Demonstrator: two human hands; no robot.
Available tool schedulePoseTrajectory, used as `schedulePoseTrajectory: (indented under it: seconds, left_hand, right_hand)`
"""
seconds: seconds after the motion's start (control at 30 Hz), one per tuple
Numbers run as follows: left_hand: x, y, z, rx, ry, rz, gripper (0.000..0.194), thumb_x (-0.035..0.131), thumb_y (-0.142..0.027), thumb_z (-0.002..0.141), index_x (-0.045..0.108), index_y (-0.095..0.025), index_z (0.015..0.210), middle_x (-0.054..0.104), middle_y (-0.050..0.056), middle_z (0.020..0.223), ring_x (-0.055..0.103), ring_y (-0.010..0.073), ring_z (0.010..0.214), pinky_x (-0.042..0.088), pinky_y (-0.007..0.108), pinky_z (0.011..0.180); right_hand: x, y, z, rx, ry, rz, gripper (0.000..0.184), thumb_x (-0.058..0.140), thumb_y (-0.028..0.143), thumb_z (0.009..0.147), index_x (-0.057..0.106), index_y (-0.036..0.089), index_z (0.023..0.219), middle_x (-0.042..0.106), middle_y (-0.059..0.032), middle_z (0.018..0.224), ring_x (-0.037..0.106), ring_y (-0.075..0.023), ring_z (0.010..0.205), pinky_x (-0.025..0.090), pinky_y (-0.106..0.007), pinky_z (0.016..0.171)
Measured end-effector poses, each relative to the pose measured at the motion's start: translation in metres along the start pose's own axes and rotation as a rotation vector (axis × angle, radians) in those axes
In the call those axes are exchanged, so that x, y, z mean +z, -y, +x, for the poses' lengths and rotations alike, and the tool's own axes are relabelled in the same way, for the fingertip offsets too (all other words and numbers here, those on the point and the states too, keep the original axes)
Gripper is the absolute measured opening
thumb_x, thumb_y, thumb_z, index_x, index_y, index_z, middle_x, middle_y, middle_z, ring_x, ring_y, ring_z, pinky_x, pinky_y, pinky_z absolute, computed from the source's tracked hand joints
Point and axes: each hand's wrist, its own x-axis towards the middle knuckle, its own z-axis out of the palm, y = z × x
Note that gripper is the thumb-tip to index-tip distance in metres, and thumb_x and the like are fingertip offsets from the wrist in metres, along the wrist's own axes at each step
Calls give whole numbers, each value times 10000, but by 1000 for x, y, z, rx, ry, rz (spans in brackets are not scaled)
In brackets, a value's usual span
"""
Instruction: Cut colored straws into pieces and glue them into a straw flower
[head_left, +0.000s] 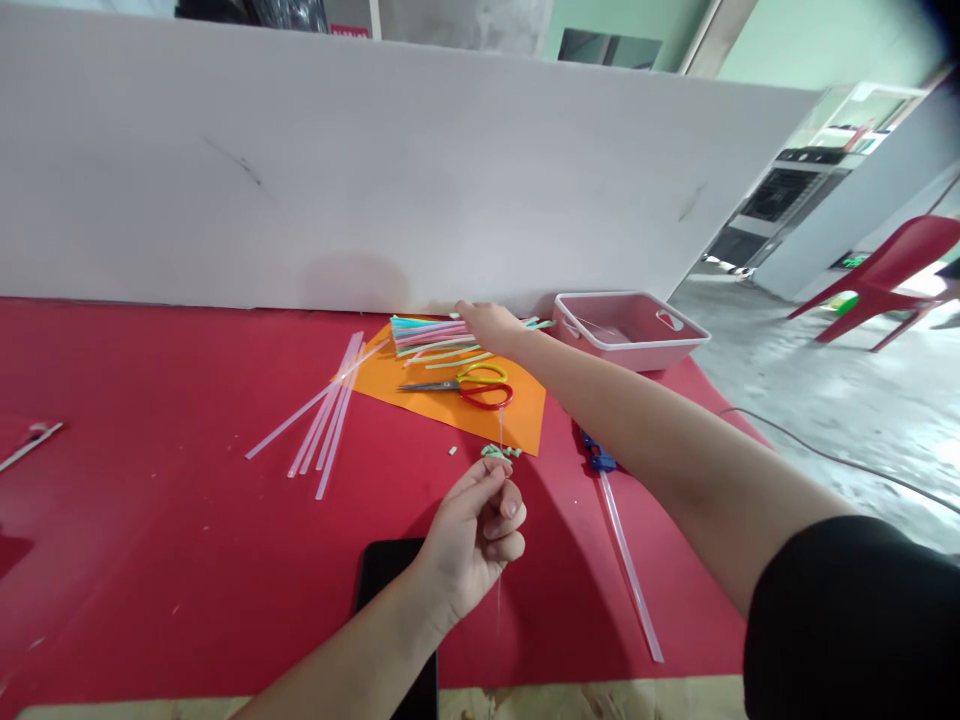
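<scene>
My left hand (pixel 480 525) is closed in a pinch at the centre, with a thin clear thread (pixel 501 428) standing up above the fingertips and trailing below the hand. Several small pale green pieces (pixel 513 453) lie just beyond those fingertips. My right hand (pixel 489 325) reaches far forward over a bundle of thin coloured strips (pixel 427 333), in blue, pink and green. Its fingers are mostly hidden, so their grip does not show. Scissors (pixel 450 386) with yellow and red handles lie closed near it, on an orange sheet (pixel 529 410).
Pink translucent sticks (pixel 330 410) lie to the left. A pink basket (pixel 637 345) stands at the back right, before a white board (pixel 375 180). A blue glue gun (pixel 598 455) holding a clear stick lies under my right forearm. A black phone-like slab (pixel 390 565) sits beneath my left wrist.
</scene>
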Motion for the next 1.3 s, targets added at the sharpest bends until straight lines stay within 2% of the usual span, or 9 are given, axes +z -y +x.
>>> schedulePoseTrajectory:
  seconds: [0.13, 0.27, 0.43, 0.53, 0.63, 0.8, 0.93, 1.1, 1.3]
  left_hand:
    - [0, -1, 0, -2, -3, -9, 220, 669, -229, 811, 454, -183, 809, 458, -71, 547, 272, 30, 426, 131, 149, 388]
    - [1, 0, 0, -6, -4, -6, 243, 687, -230, 793, 448, -187, 801, 459, -72, 550, 272, 29, 427, 128, 152, 393]
    - [2, 0, 0, -7, -12, 23, 295, 733, -260, 754, 451, -193, 808, 457, -79, 531, 227, 30, 427, 110, 149, 388]
    - [1, 1, 0, -2, -30, 66, 324, 749, -296, 743, 452, -197, 827, 459, -83, 517, 180, 32, 425, 104, 148, 383]
    - [0, 3, 1, 13, -29, 92, 349, 756, -326, 740, 446, -202, 841, 478, -83, 520, 164, 33, 424, 111, 143, 378]
    - [0, 9, 1, -10, -15, 134, 353, 749, -335, 753, 430, -197, 818, 543, -56, 553, 209, 21, 412, 138, 123, 373]
    - [1, 15, -1, -60, -17, 170, 300, 726, -311, 781, 458, -181, 823, 615, -9, 678, 324, 17, 432, 216, 113, 376]
    - [3, 21, -3, -71, -31, 219, 277, 764, -299, 740, 525, -160, 759, 533, -34, 687, 408, 32, 484, 271, 126, 364]
    - [5, 24, -2, -73, -87, 335, 271, 803, -307, 696, 589, -152, 755, 526, -11, 635, 507, 95, 597, 445, 195, 472]
  right_hand:
    - [-15, 8, 4, -30, -126, 90, 384, 380, 77, 929, 562, 177, 1252, 660, -56, 994, 600, -145, 851, 451, -250, 785]
    - [-47, 18, 14, 10, -300, 143, 415, 241, 164, 997, 454, 133, 1352, 647, -74, 985, 585, -159, 915, 432, -264, 838]
    - [-97, 24, 17, -33, -282, 116, 304, 357, 202, 987, 615, 156, 1142, 658, -48, 929, 599, -165, 862, 424, -280, 801]
    - [-127, 27, -9, 16, -317, 4, 270, 401, 280, 987, 643, 158, 993, 631, -36, 823, 595, -177, 806, 422, -303, 766]
    - [-145, 34, -65, 105, -350, 5, 286, 387, 317, 987, 612, 170, 887, 569, -5, 681, 556, -150, 668, 409, -298, 678]
    - [-118, 45, -175, 263, -120, 680, 183, 422, 367, 971, 467, 233, 855, 557, 47, 585, 448, -93, 467, 346, -229, 462]
    - [-74, 53, -230, 408, -190, 985, 235, 493, 450, 936, 505, 225, 869, 568, 32, 656, 439, -85, 475, 327, -219, 427]
    - [-38, 60, -257, 536, -444, 910, 222, 550, 450, 901, 562, 233, 854, 511, 28, 640, 472, -122, 538, 393, -254, 492]
    - [-27, 69, -274, 445, -403, 782, 120, 522, 376, 926, 571, 266, 929, 467, 36, 600, 426, -136, 503, 349, -276, 477]
